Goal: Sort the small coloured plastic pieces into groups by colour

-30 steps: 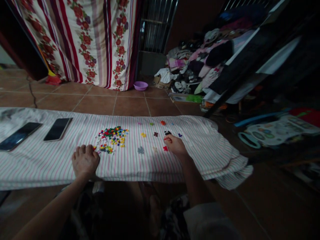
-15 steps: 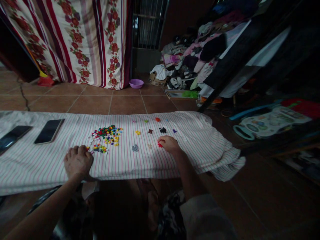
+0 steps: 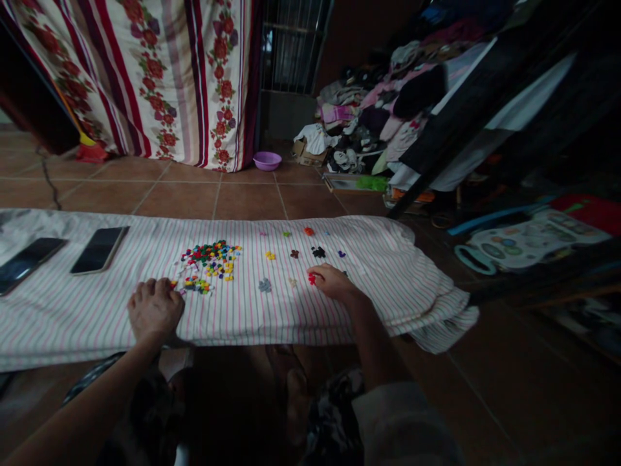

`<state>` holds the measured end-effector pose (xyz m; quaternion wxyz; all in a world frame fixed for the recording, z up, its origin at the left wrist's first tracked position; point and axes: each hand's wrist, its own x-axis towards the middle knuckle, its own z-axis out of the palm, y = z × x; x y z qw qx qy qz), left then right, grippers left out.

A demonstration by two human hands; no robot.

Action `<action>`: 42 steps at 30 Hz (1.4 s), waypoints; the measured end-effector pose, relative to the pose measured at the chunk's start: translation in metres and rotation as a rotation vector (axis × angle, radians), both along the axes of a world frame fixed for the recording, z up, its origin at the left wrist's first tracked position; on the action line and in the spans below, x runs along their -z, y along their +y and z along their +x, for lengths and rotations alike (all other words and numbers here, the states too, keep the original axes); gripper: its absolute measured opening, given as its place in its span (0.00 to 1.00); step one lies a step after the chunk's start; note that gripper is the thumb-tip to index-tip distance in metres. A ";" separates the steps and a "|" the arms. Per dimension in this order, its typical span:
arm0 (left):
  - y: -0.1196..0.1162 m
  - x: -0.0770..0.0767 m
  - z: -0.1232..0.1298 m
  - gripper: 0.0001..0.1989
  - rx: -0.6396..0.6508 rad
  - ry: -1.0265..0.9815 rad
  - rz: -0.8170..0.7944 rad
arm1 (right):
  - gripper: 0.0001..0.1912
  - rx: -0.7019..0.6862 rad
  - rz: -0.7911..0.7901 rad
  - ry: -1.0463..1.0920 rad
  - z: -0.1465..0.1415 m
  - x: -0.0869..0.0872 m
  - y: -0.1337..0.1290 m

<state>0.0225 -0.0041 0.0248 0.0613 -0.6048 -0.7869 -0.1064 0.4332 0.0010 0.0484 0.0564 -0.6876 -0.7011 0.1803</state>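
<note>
Sleeve [image 3: 400,421], right arm: pale grey, plain, loose, wide at its edge, ending near the elbow; left forearm [image 3: 99,391], bare; left hand [image 3: 155,309] and right hand [image 3: 332,283], bare; legwear [image 3: 334,414]: dark, with irregular whitish-grey blotches; lower portions lost in shadow.

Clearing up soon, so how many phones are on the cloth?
2: left phone at the picture's edge, right phone between it and the mixed pile.

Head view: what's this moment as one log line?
right hand: fingers at red pieces | left hand: on striped cloth, beside mixed-colour pile | two phones: far left
</note>
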 end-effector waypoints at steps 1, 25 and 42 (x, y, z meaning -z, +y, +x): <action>0.000 0.001 0.000 0.19 0.002 0.003 0.004 | 0.19 -0.004 -0.008 0.010 0.000 -0.001 -0.001; 0.001 0.002 -0.001 0.19 0.013 0.023 0.020 | 0.17 0.036 -0.006 0.030 0.002 0.004 0.004; 0.002 0.003 -0.002 0.19 0.023 0.022 0.021 | 0.14 0.060 -0.028 0.060 -0.002 -0.007 0.005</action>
